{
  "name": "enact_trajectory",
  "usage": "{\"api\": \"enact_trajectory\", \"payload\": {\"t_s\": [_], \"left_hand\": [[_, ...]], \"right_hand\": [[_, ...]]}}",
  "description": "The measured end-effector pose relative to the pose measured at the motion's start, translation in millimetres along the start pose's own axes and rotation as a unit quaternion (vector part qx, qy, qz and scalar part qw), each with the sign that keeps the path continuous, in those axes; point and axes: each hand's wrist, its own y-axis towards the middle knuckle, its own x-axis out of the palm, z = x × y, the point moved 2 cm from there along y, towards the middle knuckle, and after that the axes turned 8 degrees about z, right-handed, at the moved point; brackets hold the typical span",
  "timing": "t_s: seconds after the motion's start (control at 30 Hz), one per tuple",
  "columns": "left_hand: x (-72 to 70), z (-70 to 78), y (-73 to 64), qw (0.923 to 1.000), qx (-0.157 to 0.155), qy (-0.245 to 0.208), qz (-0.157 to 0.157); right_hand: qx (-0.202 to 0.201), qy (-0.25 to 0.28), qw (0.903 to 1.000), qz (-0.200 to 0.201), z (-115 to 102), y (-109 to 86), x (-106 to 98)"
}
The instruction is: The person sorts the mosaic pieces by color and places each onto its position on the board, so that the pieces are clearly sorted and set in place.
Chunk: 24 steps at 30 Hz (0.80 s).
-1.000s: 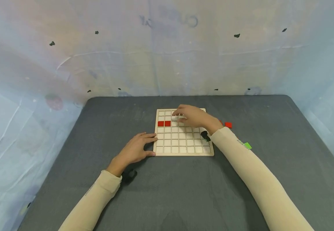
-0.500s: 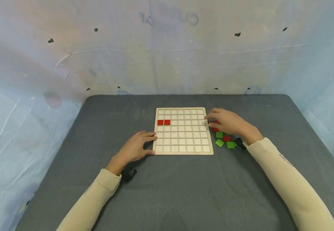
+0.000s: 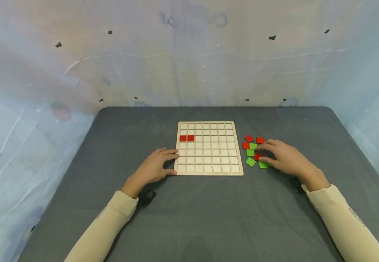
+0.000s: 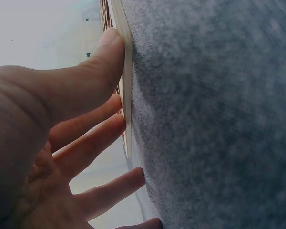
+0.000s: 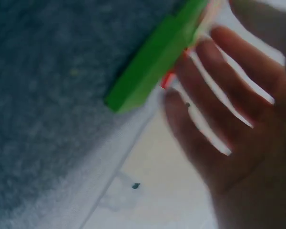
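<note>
A hand could pass behind the board (image 3: pixel 214 145) or in front of it. The left hand (image 3: pixel 152 166) blocks its left edge; tiles (image 3: pixel 250 153) and the right hand (image 3: pixel 287 157) obstruct its right side.

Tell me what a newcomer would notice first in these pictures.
Probably the pale gridded board on the dark table, with two red tiles side by side near its left edge. Then the scatter of red and green tiles to the board's right, partly under the right hand, while the left hand touches the board's left edge.
</note>
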Motion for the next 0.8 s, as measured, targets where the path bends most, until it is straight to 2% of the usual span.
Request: {"api": "enact_trajectory", "payload": {"t_s": [0.4,0.8], "left_hand": [[1.0,2.2,0.1,0.9999,-0.009,-0.005,-0.005],[0.5,0.2,-1.4,0.9999,-0.012,-0.003,0.002]], "right_hand": [[0.03,-0.036,0.9989,0.005,-7.3,-0.8,2.6],[0.045,-0.039,0.9982,0.013,-2.6,1.3,1.1]]}}
